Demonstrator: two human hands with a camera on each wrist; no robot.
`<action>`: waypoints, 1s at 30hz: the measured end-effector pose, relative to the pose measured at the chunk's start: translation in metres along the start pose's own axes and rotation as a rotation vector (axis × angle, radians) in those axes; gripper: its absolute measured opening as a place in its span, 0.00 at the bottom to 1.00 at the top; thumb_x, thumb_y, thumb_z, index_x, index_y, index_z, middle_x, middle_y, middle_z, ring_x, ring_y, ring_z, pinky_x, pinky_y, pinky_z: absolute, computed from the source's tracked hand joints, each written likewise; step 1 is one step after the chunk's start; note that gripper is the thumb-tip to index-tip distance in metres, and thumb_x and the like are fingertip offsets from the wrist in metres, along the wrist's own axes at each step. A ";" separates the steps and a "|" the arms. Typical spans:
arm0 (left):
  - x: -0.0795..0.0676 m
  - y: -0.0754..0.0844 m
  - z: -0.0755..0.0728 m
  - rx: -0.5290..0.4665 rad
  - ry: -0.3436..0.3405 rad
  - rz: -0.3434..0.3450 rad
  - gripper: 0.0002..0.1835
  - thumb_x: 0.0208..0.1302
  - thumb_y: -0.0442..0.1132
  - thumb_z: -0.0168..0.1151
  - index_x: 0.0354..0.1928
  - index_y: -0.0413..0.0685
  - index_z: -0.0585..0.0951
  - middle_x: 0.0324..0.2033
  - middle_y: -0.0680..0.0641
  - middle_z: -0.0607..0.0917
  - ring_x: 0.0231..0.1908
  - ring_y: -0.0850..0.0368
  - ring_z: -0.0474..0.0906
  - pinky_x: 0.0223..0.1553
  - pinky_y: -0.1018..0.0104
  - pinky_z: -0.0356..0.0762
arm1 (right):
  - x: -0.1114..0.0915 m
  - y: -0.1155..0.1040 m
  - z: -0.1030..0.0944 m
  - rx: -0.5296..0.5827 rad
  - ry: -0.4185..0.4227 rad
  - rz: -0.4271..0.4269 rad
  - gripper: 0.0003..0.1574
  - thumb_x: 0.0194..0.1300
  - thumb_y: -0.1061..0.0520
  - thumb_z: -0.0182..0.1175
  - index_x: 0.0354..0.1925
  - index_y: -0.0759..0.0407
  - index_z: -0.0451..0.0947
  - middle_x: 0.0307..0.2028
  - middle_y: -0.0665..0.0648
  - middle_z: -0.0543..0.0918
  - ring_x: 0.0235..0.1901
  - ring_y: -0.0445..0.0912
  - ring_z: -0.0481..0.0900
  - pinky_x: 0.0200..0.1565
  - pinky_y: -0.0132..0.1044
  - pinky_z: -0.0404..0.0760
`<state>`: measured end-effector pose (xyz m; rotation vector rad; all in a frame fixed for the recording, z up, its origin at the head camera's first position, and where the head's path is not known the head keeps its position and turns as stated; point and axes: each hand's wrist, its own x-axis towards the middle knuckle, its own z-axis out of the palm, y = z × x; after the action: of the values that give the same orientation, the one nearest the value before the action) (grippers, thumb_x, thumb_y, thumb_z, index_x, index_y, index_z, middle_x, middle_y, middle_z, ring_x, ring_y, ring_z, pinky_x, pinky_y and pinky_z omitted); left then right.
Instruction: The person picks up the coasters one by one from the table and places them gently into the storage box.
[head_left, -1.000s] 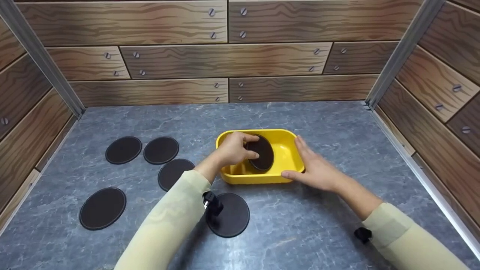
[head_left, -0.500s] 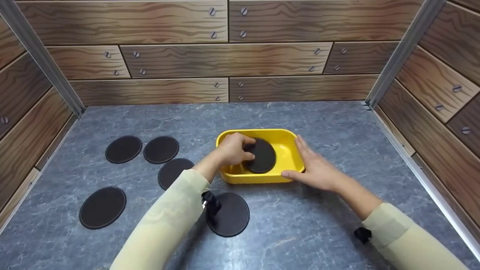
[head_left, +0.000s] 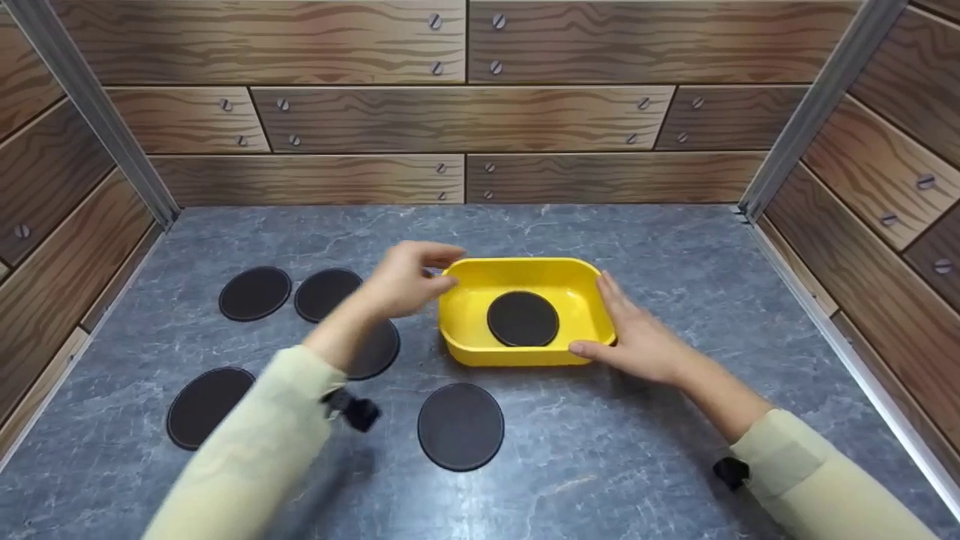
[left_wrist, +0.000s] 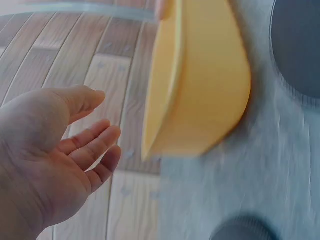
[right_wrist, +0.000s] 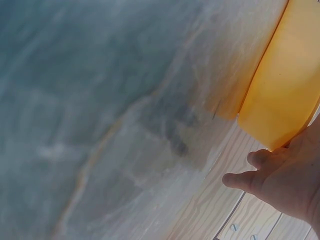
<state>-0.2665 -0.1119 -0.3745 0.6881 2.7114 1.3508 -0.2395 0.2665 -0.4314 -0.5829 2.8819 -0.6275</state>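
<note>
A yellow plastic tub [head_left: 525, 358] sits near the middle of the table, and one round black coaster [head_left: 523, 319] lies flat on its floor. Just off the tub's left end is my left hand [head_left: 405, 279], its fingers loosely bent and holding nothing. The left wrist view shows the palm of that left hand [left_wrist: 60, 160] bare beside the tub's yellow wall [left_wrist: 210, 85]. My right hand [head_left: 641, 345] rests against the tub's right end, fingers straight along the side and thumb at the front rim. In the right wrist view, this right hand [right_wrist: 290, 185] touches the yellow wall.
More black coasters lie on the grey marbled table [head_left: 585, 435]: a front-centre coaster [head_left: 461, 427], a front-left coaster [head_left: 210, 405] partly behind the left sleeve, a back-left coaster [head_left: 255, 293], and others under the left forearm. Wood-patterned walls [head_left: 465, 120] enclose the back and sides.
My left hand has let go of the coaster, which now lies flat in the tub, and has moved left out over the tub's left rim. My right hand has stayed at the tub.
</note>
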 end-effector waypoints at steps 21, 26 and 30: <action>-0.132 -0.083 -0.125 -0.162 0.269 -0.172 0.28 0.73 0.35 0.70 0.71 0.36 0.77 0.62 0.32 0.83 0.55 0.65 0.84 0.52 0.76 0.81 | 0.000 0.002 -0.003 0.008 -0.008 -0.001 0.76 0.68 0.20 0.59 0.86 0.62 0.31 0.85 0.64 0.36 0.80 0.69 0.47 0.75 0.69 0.53; -0.163 -0.105 -0.137 -0.105 0.263 -0.196 0.29 0.72 0.36 0.71 0.71 0.35 0.77 0.62 0.31 0.82 0.53 0.69 0.83 0.52 0.78 0.79 | 0.000 0.000 -0.001 0.009 -0.010 -0.002 0.76 0.68 0.20 0.58 0.86 0.61 0.31 0.85 0.64 0.35 0.80 0.70 0.48 0.74 0.70 0.54; -0.186 -0.123 -0.143 -0.067 0.234 -0.231 0.30 0.72 0.38 0.71 0.73 0.36 0.76 0.64 0.30 0.80 0.54 0.72 0.81 0.52 0.80 0.78 | 0.000 0.000 0.001 0.009 -0.012 -0.003 0.76 0.68 0.20 0.58 0.86 0.60 0.31 0.85 0.65 0.36 0.80 0.70 0.48 0.74 0.70 0.54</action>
<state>-0.1767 -0.3584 -0.4105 0.2129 2.7919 1.5393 -0.2394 0.2654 -0.4326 -0.5876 2.8663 -0.6343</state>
